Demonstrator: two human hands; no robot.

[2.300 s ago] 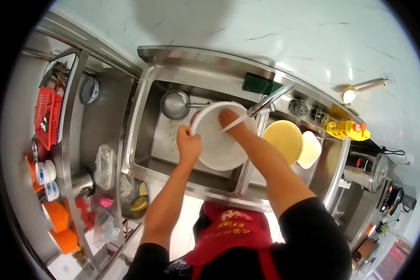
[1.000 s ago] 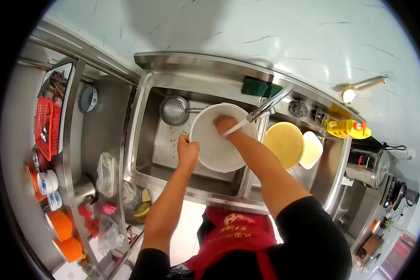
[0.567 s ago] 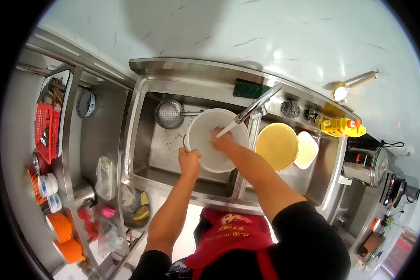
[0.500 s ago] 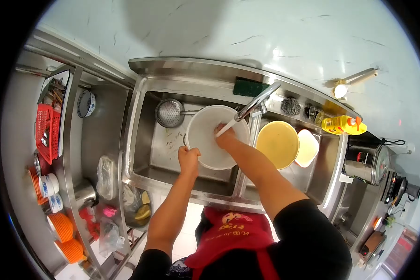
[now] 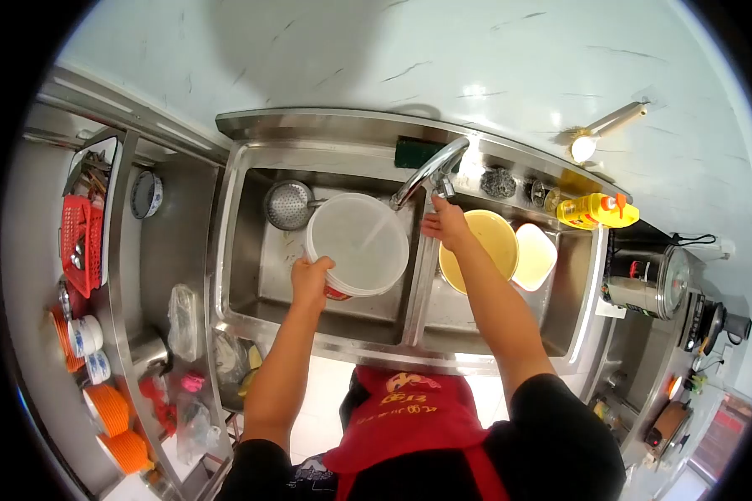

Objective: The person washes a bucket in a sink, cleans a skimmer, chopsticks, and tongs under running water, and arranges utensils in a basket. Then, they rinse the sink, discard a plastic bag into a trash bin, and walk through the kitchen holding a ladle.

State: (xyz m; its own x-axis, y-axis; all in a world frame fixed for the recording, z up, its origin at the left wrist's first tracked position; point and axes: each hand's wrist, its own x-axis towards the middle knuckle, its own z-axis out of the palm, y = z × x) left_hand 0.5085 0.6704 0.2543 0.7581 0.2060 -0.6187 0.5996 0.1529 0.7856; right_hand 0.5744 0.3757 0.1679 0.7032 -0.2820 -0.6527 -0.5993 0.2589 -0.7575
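A white plastic bucket (image 5: 358, 244) is in the left sink basin, and my left hand (image 5: 311, 280) is closed on its near-left rim. Over the bucket's far-right rim hangs the curved metal faucet (image 5: 426, 171), and a pale streak like a water stream shows inside the bucket. My right hand (image 5: 447, 225) is up at the faucet's lever (image 5: 444, 187), fingers apart and nothing held in them. Whether its fingertips press the lever is hard to tell. Beneath that forearm sits a yellow basin (image 5: 480, 250) in the right sink basin.
A perforated skimmer (image 5: 289, 205) lies left of the bucket. Beside the yellow basin is a pale square container (image 5: 536, 257). The back ledge holds a steel scourer (image 5: 499, 182) and a yellow detergent bottle (image 5: 591, 211). Shelves with a red basket (image 5: 82, 242) stand at left.
My right hand has come out of the bucket and moved up and right to the faucet lever. The left hand keeps hold of the bucket's rim; the bucket sits slightly further left.
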